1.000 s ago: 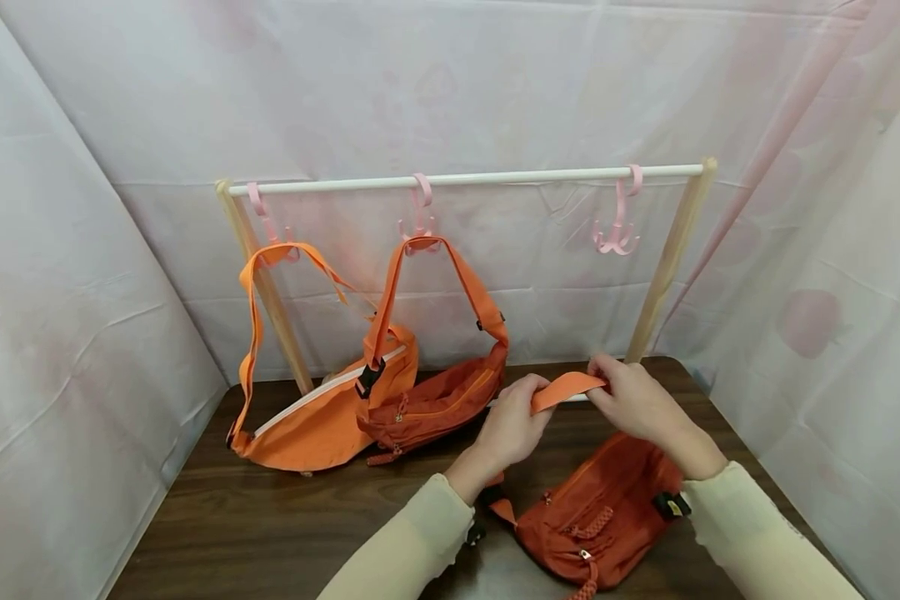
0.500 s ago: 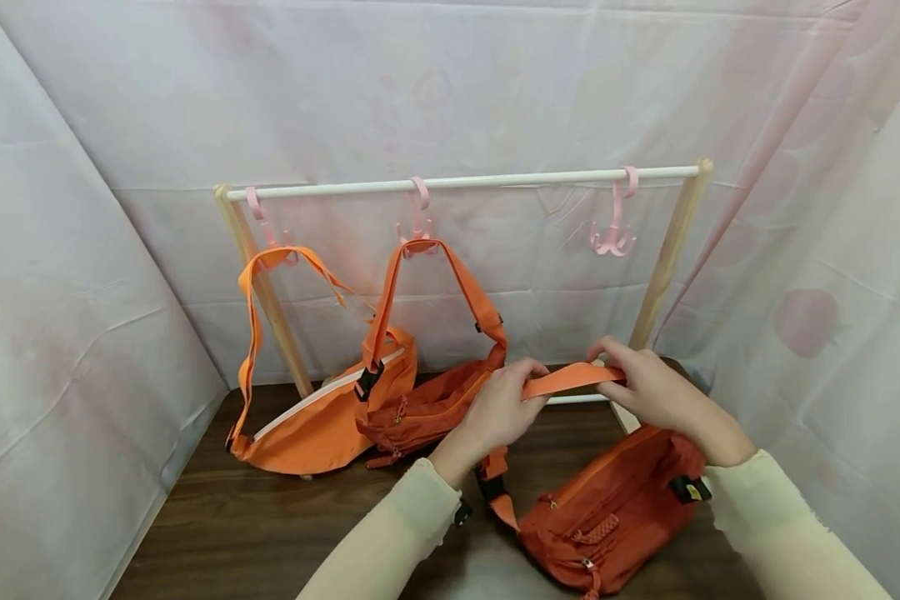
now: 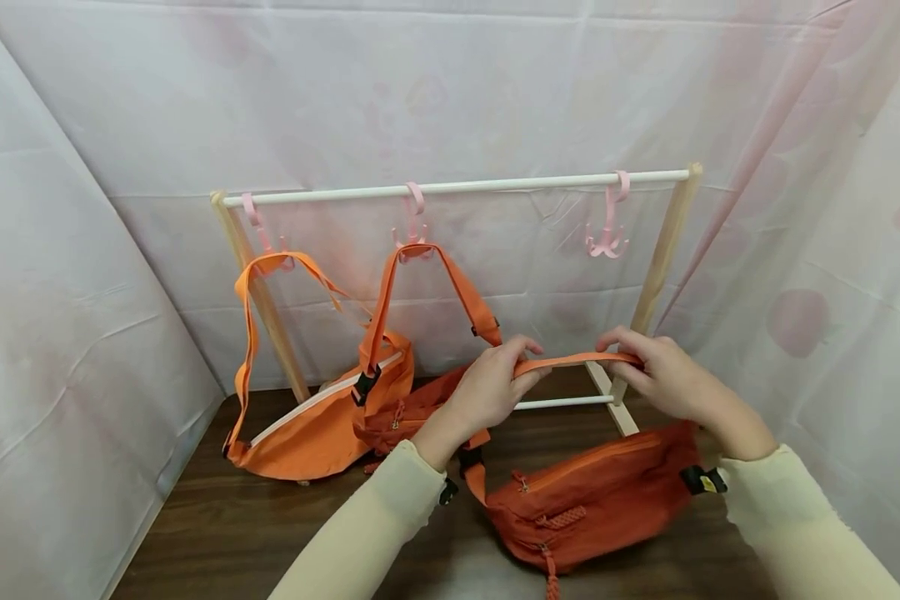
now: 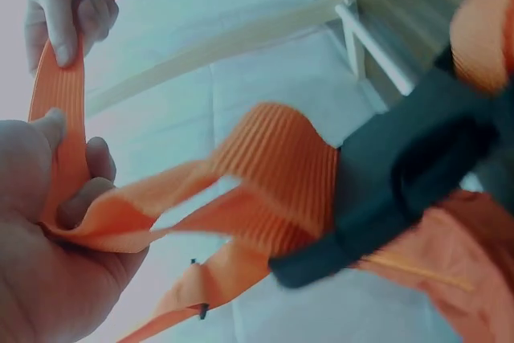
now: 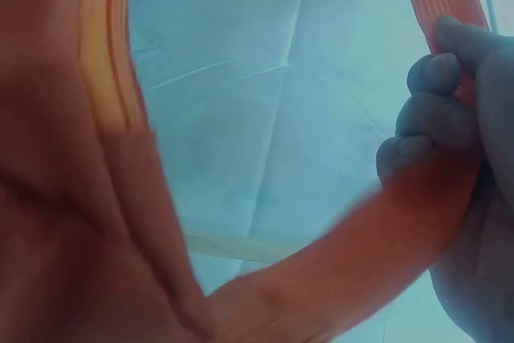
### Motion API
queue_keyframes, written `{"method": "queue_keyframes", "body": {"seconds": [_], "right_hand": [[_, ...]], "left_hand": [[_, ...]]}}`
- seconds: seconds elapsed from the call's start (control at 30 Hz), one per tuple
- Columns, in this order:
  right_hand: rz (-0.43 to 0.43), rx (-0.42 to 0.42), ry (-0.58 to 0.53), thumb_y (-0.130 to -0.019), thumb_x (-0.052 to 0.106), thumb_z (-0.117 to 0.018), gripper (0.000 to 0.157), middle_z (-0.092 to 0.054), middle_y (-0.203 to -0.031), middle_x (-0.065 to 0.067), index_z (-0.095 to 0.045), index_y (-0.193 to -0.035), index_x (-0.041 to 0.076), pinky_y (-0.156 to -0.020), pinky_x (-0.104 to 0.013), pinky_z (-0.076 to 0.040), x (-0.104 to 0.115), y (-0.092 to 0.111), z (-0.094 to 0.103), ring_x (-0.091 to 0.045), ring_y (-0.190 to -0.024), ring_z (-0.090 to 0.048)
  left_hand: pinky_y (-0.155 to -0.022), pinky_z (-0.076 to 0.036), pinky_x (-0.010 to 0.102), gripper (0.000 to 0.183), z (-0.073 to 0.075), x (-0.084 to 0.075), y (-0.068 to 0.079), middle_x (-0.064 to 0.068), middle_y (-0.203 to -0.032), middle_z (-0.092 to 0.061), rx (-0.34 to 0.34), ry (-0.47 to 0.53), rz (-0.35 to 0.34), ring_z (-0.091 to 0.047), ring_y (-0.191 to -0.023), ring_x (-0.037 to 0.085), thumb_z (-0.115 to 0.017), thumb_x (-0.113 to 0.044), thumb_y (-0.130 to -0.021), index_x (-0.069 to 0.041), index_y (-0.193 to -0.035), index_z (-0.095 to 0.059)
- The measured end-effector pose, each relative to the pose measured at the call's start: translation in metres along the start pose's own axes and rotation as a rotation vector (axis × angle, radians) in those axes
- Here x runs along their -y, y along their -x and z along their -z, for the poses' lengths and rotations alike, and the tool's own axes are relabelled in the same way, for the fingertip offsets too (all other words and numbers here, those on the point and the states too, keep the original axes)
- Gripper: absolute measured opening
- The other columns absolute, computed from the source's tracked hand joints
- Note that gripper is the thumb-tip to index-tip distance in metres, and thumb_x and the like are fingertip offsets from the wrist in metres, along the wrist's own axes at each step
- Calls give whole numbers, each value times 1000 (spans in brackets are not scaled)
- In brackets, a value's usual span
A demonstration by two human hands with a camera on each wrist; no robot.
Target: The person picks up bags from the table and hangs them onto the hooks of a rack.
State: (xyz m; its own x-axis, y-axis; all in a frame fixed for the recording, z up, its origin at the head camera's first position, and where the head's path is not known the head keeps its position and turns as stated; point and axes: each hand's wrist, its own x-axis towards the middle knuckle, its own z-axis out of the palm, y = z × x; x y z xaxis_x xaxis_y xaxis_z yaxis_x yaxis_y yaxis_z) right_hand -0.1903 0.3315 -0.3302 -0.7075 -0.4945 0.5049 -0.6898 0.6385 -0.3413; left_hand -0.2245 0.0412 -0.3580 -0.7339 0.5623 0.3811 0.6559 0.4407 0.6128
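My left hand (image 3: 491,379) and right hand (image 3: 663,375) each pinch an orange strap (image 3: 577,359), stretched nearly level between them in the head view. Below it hangs the strap's rust-red waist bag (image 3: 592,500), its zips and cord pulls facing me. In the left wrist view the strap runs between thumb and fingers, and a black buckle (image 4: 385,174) dangles from it. The right wrist view has my fingers (image 5: 434,118) curled round the webbing, with the bag's body at left. Beyond the hands, a pink hook (image 3: 606,242) hangs bare at the right of the rail.
A white rail (image 3: 480,187) on wooden posts (image 3: 663,242) carries several pink hooks. A light orange bag (image 3: 322,433) hangs by its strap at left, and another rust-red bag (image 3: 412,412) from the middle hook, partly behind my left hand. Dark wooden table (image 3: 270,533) beneath; curtains around.
Both hands have risen slightly and spread apart, drawing the strap straighter. The bag below has lifted and turned flatter. The hung bags keep their places on the hooks.
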Motion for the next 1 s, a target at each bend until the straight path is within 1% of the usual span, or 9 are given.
{"method": "queue_keyframes", "body": {"seconds": [0.13,0.2,0.37,0.47,0.63,0.8,0.93,1.0], "right_hand": [[12,-80,39,-99,-5,-71,29,-62,-80,16,-70,-112,21,-53,-21,-39,-1,1,6,0,-56,-42],[15,-110,55,-99,-4,-71,27,-60,-78,16,-70,-110,21,-53,-20,-38,0,1,9,-1,-54,-38],[-1,-149,78,-101,-2,-70,23,-53,-72,14,-70,-111,19,-50,-21,-36,0,1,14,-2,-52,-37],[-10,-188,93,-100,-3,-70,23,-49,-68,13,-71,-111,17,-48,-21,-34,0,1,17,-2,-51,-35],[22,-279,130,-96,-8,-72,23,-51,-69,12,-71,-110,11,-50,-20,-32,0,-2,22,-3,-52,-36],[42,-375,162,-94,-10,-73,21,-56,-69,9,-71,-110,4,-50,-20,-36,4,-11,30,-4,-52,-42],[23,-433,182,-98,-6,-71,14,-62,-71,4,-71,-109,2,-50,-19,-37,7,-20,39,-5,-54,-49],[11,-468,193,-99,-3,-70,10,-65,-72,2,-72,-108,1,-50,-18,-37,7,-24,42,-5,-55,-52]], "left_hand": [[-48,-40,25,25,8,-4,-8,-7,-78,-59,-14,-30,-33,-47,-51,10,-62,-33,-109,-16,-128,-64],[-49,-39,25,22,12,-7,-12,-8,-78,-59,-24,-43,-52,-47,-51,10,-61,-32,-110,-17,-125,-65],[-52,-40,26,20,21,-11,-20,-6,-78,-58,-51,-88,-101,-48,-56,11,-60,-31,-110,-17,-122,-69],[-56,-42,26,21,26,-12,-24,-7,-84,-61,-68,-119,-120,-49,-61,11,-59,-29,-111,-16,-123,-71],[-61,-45,28,19,32,-14,-34,-5,-90,-66,-93,-148,-160,-52,-65,10,-60,-26,-111,-16,-121,-73],[-65,-47,30,19,41,-23,-46,-6,-91,-66,-126,-180,-179,-55,-70,10,-59,-26,-111,-16,-120,-72],[-65,-46,30,21,49,-30,-57,-5,-89,-64,-156,-197,-183,-54,-70,12,-55,-29,-113,-16,-117,-72],[-66,-46,30,23,52,-32,-63,-3,-89,-65,-173,-202,-189,-54,-70,12,-55,-29,-113,-15,-117,-72]]}}
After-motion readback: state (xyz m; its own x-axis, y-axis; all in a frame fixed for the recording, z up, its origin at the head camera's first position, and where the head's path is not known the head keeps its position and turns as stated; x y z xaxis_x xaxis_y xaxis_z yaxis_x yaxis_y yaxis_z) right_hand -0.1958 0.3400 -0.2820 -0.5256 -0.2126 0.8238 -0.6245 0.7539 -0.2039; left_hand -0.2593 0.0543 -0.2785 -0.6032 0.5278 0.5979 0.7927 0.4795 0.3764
